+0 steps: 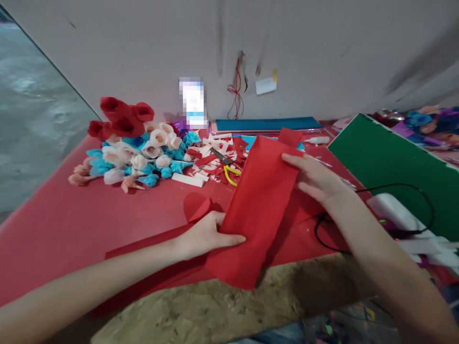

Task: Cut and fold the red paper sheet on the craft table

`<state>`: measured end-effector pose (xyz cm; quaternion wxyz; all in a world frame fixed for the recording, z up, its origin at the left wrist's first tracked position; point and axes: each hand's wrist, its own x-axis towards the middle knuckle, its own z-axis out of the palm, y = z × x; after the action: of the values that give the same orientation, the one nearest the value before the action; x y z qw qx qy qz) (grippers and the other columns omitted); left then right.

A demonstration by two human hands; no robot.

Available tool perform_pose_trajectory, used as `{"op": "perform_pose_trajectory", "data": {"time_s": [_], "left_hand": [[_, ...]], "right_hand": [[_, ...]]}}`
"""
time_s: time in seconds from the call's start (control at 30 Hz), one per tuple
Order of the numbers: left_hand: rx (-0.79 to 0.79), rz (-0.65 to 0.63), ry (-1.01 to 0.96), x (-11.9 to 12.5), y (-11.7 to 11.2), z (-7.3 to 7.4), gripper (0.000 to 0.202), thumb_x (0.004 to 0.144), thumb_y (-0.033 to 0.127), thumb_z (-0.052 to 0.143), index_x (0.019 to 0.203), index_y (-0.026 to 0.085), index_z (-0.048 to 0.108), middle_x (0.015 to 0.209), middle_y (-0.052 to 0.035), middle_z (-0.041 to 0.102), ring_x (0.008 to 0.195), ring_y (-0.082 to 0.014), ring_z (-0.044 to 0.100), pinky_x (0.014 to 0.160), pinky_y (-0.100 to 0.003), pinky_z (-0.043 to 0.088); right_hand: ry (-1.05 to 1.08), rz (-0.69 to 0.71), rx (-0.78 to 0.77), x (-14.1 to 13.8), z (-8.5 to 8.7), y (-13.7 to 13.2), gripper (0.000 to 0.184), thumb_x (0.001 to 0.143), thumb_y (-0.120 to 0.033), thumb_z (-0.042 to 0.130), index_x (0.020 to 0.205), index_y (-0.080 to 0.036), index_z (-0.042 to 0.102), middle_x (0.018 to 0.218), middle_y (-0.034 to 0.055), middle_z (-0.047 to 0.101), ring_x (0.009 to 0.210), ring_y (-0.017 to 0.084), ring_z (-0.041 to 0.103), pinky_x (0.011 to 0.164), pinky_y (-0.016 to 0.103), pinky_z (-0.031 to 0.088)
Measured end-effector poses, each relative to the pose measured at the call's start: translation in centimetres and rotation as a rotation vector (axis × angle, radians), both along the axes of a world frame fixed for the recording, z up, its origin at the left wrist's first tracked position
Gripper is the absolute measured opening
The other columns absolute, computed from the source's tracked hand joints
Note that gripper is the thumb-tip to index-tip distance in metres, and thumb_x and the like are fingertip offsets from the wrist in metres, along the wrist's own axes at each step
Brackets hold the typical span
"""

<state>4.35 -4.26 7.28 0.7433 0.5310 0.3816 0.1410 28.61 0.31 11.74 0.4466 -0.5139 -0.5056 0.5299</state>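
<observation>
A folded strip of red crepe paper [260,205] is held up at a slant above the near side of the table. My left hand [204,234] grips its left edge, thumb across the front and the other fingers hidden behind. At the upper right edge, my right hand [319,179] pinches the paper with its fingertips. Just beyond my left hand lies a rounded red paper piece [197,206]. More red paper [150,260] lies flat under my left forearm. Past the held strip, scissors with yellow handles [229,167] rest among red and white paper scraps [206,165].
Red, white and blue paper flowers [143,148] are heaped at the back left of the red table [46,229]. A phone [193,102] leans against the wall. To the right are a green board [390,177], a black cable [317,234] and a white bottle [317,140].
</observation>
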Motion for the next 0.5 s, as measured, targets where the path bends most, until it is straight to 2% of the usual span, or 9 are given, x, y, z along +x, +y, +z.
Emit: {"op": "perform_pose_trajectory", "data": {"time_s": [0.1, 0.17, 0.27, 0.33, 0.4, 0.5], "left_hand": [[-0.026, 0.027, 0.012, -0.3, -0.2, -0.9, 0.033, 0.073, 0.029, 0.067, 0.102, 0.017, 0.06, 0.099, -0.0051, 0.069, 0.091, -0.0199, 0.065, 0.078, -0.029, 0.053], [-0.034, 0.049, 0.017, -0.5, -0.4, -1.5, 0.05, 0.076, 0.031, 0.063, 0.121, 0.019, 0.045, 0.1, -0.0058, 0.066, 0.093, -0.0188, 0.064, 0.079, -0.03, 0.053], [-0.044, 0.016, 0.054, -1.1, -0.8, -2.3, 0.074, 0.077, 0.033, 0.059, 0.136, 0.02, 0.016, 0.084, -0.0033, 0.064, 0.073, -0.0184, 0.067, 0.063, -0.03, 0.054], [-0.04, -0.022, 0.094, -1.5, -1.1, -2.5, 0.081, 0.076, 0.031, 0.058, 0.138, 0.022, 0.007, 0.076, -0.0002, 0.061, 0.058, -0.0167, 0.065, 0.051, -0.027, 0.051], [0.17, -0.095, 0.24, -1.7, -1.2, -2.1, 0.073, 0.077, 0.03, 0.056, 0.138, 0.023, 0.016, 0.072, 0.0009, 0.06, 0.054, -0.0154, 0.061, 0.048, -0.024, 0.046], [0.773, -0.268, 0.577, -1.8, -0.8, -0.6, 0.053, 0.08, 0.032, 0.05, 0.131, 0.023, 0.036, 0.066, 0.0011, 0.059, 0.055, -0.0169, 0.058, 0.05, -0.024, 0.039]], "right_hand": [[-0.011, -0.027, -0.09, 0.0, -3.2, 0.1, 0.018, 0.073, -0.034, 0.064, 0.077, -0.017, 0.064, 0.081, 0.0066, 0.068, 0.073, 0.019, 0.065, 0.071, 0.034, 0.054], [-0.036, -0.078, -0.122, 0.3, -4.9, 0.2, 0.017, 0.075, -0.033, 0.062, 0.077, -0.016, 0.063, 0.078, 0.0058, 0.068, 0.071, 0.018, 0.064, 0.07, 0.032, 0.054], [-0.104, -0.157, -0.153, 0.9, -6.7, 0.0, 0.019, 0.08, -0.032, 0.059, 0.079, -0.014, 0.06, 0.073, 0.0028, 0.064, 0.065, 0.013, 0.061, 0.065, 0.029, 0.052], [-0.16, -0.179, -0.176, 1.2, -7.2, -0.1, 0.021, 0.084, -0.033, 0.055, 0.083, -0.012, 0.058, 0.073, 0.0008, 0.061, 0.063, 0.01, 0.058, 0.061, 0.026, 0.051], [-0.219, -0.18, -0.191, 1.4, -7.4, -0.3, 0.023, 0.087, -0.034, 0.051, 0.084, -0.011, 0.057, 0.073, -0.0006, 0.059, 0.062, 0.008, 0.056, 0.059, 0.024, 0.049], [-0.326, -0.176, -0.164, 1.5, -7.2, -0.5, 0.027, 0.084, -0.036, 0.055, 0.072, -0.011, 0.056, 0.063, -0.0021, 0.056, 0.054, 0.008, 0.053, 0.052, 0.022, 0.045]]}}
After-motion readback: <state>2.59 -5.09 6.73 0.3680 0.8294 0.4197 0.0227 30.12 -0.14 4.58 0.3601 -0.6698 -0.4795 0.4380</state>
